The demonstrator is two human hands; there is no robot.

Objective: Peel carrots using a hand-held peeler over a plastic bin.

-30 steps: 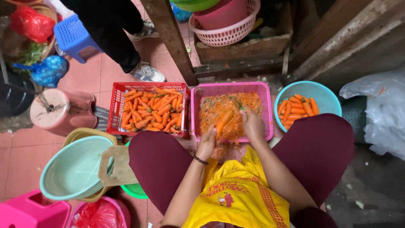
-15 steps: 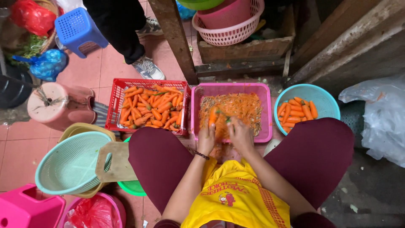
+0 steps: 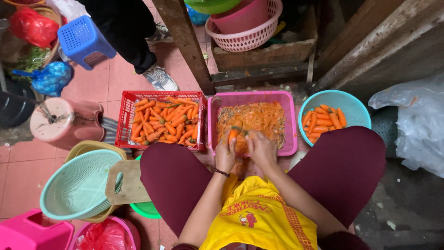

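Carrot (image 3: 234, 132) upright in left hand (image 3: 225, 156) closed grip, over pink tub (image 3: 289, 120); right hand (image 3: 262, 148) grip curled just beside, contents unclear.

Person, seen from above. Yellow apron (image 3: 259, 217) over front, printed with red-and-orange lettering, small red figure, orange patterned band down one side. Maroon trousers (image 3: 342, 171) on both thighs. Bare forearms, no sleeves visible. Thin dark bracelet (image 3: 222, 172) on left wrist. Both hands (image 3: 225, 155) ungloved.
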